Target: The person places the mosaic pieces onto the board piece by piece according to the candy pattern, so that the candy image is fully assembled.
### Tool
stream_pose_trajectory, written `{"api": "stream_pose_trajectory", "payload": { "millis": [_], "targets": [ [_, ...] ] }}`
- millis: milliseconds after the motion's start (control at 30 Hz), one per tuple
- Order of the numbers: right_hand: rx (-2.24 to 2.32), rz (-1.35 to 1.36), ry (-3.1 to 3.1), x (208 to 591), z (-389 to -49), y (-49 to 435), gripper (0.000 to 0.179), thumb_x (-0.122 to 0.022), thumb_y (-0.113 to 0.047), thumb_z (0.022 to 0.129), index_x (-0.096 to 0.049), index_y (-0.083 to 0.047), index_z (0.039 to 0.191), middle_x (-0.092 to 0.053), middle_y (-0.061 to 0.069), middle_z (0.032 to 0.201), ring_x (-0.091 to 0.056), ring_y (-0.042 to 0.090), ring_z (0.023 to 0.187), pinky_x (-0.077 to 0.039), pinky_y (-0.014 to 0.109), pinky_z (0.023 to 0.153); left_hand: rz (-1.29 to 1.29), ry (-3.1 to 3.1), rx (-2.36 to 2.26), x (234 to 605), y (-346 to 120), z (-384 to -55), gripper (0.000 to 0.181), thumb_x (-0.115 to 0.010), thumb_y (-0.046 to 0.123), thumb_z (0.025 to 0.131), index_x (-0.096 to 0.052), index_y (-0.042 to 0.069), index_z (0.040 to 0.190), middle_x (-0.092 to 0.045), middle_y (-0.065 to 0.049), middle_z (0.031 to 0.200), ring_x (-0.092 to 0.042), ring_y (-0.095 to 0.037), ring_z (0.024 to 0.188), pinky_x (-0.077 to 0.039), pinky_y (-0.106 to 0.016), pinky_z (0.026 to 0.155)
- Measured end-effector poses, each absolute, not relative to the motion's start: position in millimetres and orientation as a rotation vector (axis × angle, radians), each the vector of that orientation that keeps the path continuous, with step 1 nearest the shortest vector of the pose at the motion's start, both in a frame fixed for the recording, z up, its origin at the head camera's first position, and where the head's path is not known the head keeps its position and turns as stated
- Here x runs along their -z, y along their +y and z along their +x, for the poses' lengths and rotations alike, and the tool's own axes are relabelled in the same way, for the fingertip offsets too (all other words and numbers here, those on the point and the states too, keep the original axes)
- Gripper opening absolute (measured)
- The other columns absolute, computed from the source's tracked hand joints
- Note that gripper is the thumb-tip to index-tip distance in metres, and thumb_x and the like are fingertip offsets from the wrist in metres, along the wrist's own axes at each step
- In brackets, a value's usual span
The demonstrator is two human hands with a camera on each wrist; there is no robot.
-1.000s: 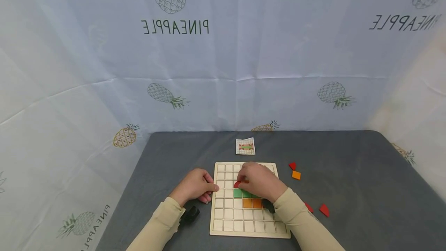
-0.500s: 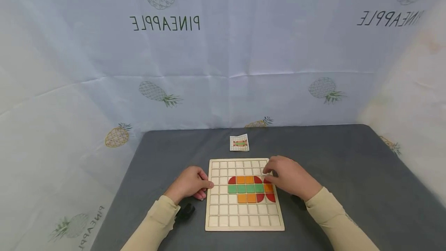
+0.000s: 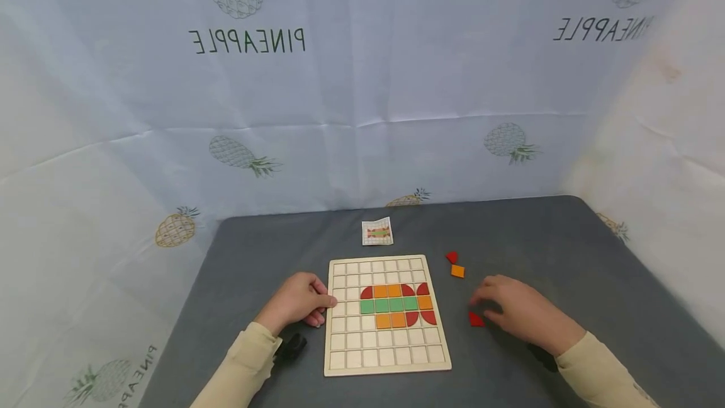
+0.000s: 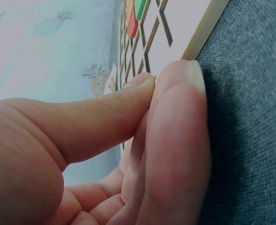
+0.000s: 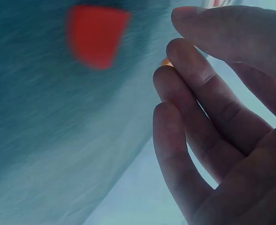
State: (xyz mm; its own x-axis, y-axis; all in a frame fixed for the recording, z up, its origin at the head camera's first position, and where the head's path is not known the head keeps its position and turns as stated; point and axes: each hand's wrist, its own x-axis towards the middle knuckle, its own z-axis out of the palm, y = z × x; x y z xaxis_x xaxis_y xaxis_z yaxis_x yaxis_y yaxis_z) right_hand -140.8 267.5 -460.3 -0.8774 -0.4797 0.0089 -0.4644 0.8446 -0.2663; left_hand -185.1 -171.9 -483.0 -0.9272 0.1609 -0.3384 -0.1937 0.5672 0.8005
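The wooden grid board (image 3: 385,357) lies on the table, carrying orange and green square tiles (image 3: 381,305) and red quarter-round tiles around them. At its left edge my left hand (image 3: 297,301) pinches the rim; in the left wrist view the thumb (image 4: 105,112) and a finger meet there, hiding the contact. My right hand (image 3: 521,310) hovers right of the board, fingers loosely bent and holding nothing. Beneath it a red quarter-round tile (image 3: 476,319) lies on the table, partly covered. The right wrist view shows a red tile (image 5: 98,36) apart from the fingertips.
Behind the board a small paper card (image 3: 377,232) shows a coloured pattern on a grid. A loose red tile (image 3: 451,257) and an orange square tile (image 3: 457,271) lie right of the board's far corner. A pineapple-print cloth (image 3: 340,162) hangs behind the grey table (image 3: 272,238).
My right hand has moved off the board to the right, over the loose red tile. A red tile it held a second ago now lies on the board. The left hand keeps its hold.
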Motion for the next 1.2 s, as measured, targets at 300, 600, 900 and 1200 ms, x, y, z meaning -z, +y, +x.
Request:
{"api": "stream_pose_trajectory", "payload": {
  "millis": [300, 600, 900, 1200],
  "targets": [
    [0.439, -0.717, 2.957, 471, -128, 299, 0.034, -0.091, -0.007, 0.084, -0.08, -0.032, 0.103, -0.061, -0.018, 0.098, -0.064, 0.006, 0.089, -0.057, 0.027, 0.068, -0.013, 2.439, -1.299, 481, -175, -187, 0.029, -0.089, 0.018, 0.091, -0.066, 0.002, 0.1, -0.072, -0.01, 0.079, -0.07, -0.016, 0.057, -0.065, -0.033, 0.054],
    [0.423, -0.638, 2.956, 474, -126, 306, 0.031, -0.095, -0.018, 0.081, -0.078, -0.034, 0.101, -0.06, -0.02, 0.098, -0.063, 0.004, 0.09, -0.058, 0.028, 0.07, 0.004, 2.427, -1.304, 482, -176, -184, 0.03, -0.089, 0.018, 0.091, -0.066, 0.002, 0.101, -0.073, -0.01, 0.08, -0.071, -0.016, 0.058, -0.066, -0.034, 0.055],
    [0.5, -0.708, 2.984, 479, -131, 300, 0.024, -0.093, -0.023, 0.086, -0.079, -0.034, 0.103, -0.061, -0.019, 0.098, -0.058, 0.001, 0.086, -0.055, 0.028, 0.068, 0.028, 2.417, -1.305, 485, -175, -184, 0.03, -0.089, 0.019, 0.091, -0.066, 0.002, 0.102, -0.073, -0.01, 0.079, -0.071, -0.016, 0.058, -0.066, -0.034, 0.055],
    [0.483, -0.649, 2.982, 482, -128, 313, 0.027, -0.094, -0.023, 0.083, -0.079, -0.035, 0.102, -0.063, -0.02, 0.1, -0.062, 0.0, 0.088, -0.059, 0.028, 0.071, 0.019, 2.425, -1.311, 484, -174, -184, 0.03, -0.089, 0.019, 0.091, -0.066, 0.002, 0.101, -0.073, -0.009, 0.078, -0.07, -0.015, 0.057, -0.065, -0.034, 0.054]
  ]
}}
